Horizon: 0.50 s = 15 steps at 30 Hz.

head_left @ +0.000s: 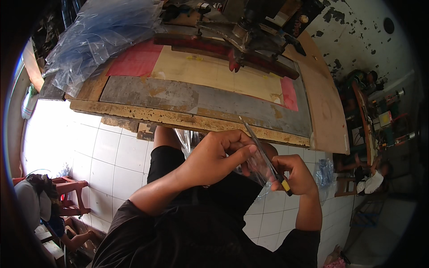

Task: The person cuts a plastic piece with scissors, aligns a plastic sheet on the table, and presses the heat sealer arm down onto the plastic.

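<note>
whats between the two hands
In the head view, a clear plastic bag spans between the left hand and right hand, which also holds a thin tool.

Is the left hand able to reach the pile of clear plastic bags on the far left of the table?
Probably not at once: the left hand holds a clear bag, and the pile lies across the table.

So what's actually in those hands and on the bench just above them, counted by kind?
Hands: 2, left hand and right hand
Thin rod tool with yellow-black tip: 1, in the right hand
Clear plastic bag: 1, between both hands
Heap of clear plastic bags: 1
Screen-printing frame: 1
Total: 6
</note>
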Available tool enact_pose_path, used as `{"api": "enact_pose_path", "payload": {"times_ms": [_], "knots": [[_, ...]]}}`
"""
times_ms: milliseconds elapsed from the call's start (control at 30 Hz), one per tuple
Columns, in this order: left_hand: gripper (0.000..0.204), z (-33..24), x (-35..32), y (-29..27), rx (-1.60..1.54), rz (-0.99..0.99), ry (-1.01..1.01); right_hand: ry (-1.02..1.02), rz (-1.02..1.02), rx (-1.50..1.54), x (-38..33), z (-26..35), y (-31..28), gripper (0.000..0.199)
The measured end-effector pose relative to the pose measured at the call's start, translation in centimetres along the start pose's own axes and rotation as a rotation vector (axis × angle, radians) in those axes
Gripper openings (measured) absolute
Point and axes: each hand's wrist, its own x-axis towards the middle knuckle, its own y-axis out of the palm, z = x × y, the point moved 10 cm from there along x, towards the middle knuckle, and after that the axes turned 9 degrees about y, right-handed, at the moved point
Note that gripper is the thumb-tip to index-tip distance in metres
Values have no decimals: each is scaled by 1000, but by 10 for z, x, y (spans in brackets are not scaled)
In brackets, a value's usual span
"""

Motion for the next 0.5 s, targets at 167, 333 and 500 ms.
{"api": "enact_pose_path", "payload": {"times_ms": [167,333,500], "knots": [[21,4,-1,-2,-9,-12,-5,17,-22,-6,-1,2,1,47],[19,3,0,-1,20,18,-8,13,-33,-8,-1,-3,-2,48],[20,3,0,-1,-8,10,-2,1,-63,-17,-1,-7,-5,47]]}}
